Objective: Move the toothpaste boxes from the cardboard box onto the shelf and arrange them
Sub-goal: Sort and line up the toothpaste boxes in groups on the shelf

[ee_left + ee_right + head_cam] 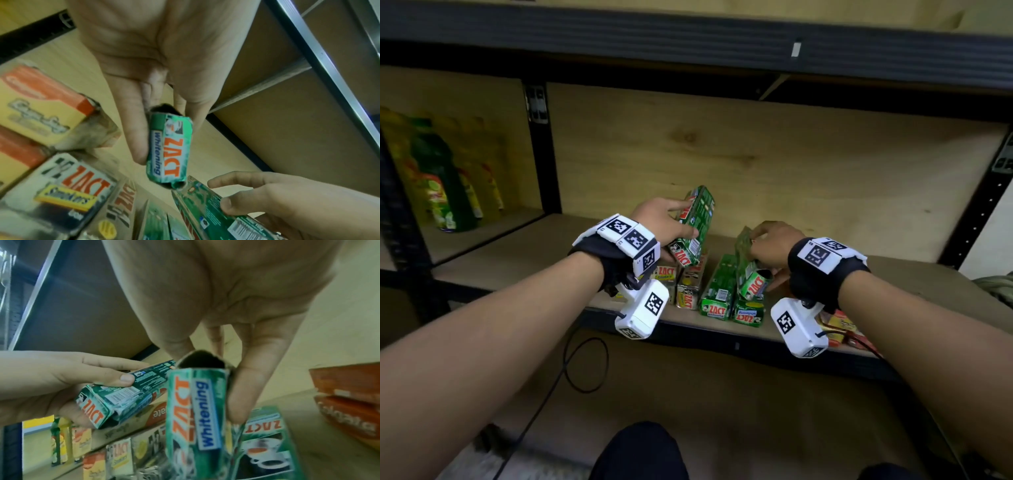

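My left hand grips a green ZACT toothpaste box, tilted with its far end up, above the boxes on the wooden shelf. In the left wrist view my fingers pinch that box near its torn open end. My right hand holds a second green ZACT box, also tilted, its open end toward me. The right wrist view shows this box between my thumb and fingers. Several toothpaste boxes lie flat in a row on the shelf: two green and two pale ones. The cardboard box is out of view.
Orange and yellow toothpaste boxes lie at the shelf's front right, under my right wrist. Green and yellow bottles stand in the bay to the left, past a black upright. An upper shelf beam hangs overhead. A black cable loops below.
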`<state>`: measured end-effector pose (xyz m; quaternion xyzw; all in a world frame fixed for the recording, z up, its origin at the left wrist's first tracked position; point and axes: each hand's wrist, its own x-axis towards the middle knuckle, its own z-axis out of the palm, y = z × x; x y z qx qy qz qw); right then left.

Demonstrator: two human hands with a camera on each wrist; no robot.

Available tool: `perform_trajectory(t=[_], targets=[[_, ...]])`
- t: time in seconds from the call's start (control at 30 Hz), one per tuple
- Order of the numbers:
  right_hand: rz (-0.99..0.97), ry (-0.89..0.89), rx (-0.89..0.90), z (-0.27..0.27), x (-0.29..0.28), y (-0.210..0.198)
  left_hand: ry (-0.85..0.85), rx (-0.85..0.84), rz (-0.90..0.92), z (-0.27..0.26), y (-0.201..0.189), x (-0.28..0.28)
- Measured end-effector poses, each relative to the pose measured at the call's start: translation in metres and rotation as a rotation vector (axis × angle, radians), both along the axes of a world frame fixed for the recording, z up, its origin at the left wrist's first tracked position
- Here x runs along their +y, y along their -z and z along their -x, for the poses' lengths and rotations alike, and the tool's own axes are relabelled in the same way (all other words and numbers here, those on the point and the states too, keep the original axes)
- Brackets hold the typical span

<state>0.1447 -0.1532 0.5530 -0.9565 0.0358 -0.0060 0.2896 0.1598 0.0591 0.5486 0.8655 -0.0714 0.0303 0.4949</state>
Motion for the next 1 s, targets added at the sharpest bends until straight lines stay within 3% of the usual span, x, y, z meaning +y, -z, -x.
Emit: perform_trajectory(t=[0.1, 0.23, 0.47, 0.77, 1.0], targets=[[-0.201, -0.012, -0.042, -0.007, 0.016, 0.002, -0.045, -0.029, 0.076, -0.003, -0.005, 0.017], [-0.624, 0.026, 0.029, -0.017, 0.039, 0.014, -0.109, -0.082, 0.086, -0.007, -0.011, 0.042], [-0.741, 0.023, 0.073, -0.027, 0.069, 0.027, -0.221, -0.105, -0.109, -0.013, -0.013, 0.082], [-0.509, -0.009, 0.064, -0.046, 0.075, 0.046, -0.240, -0.080, -0.095, -0.029, 0.000, 0.107], [-0.260, -0.063, 0.054, -0.042, 0.071, 0.047, -0.249, -0.159, -0.324, -0.030, 0.015, 0.117]])
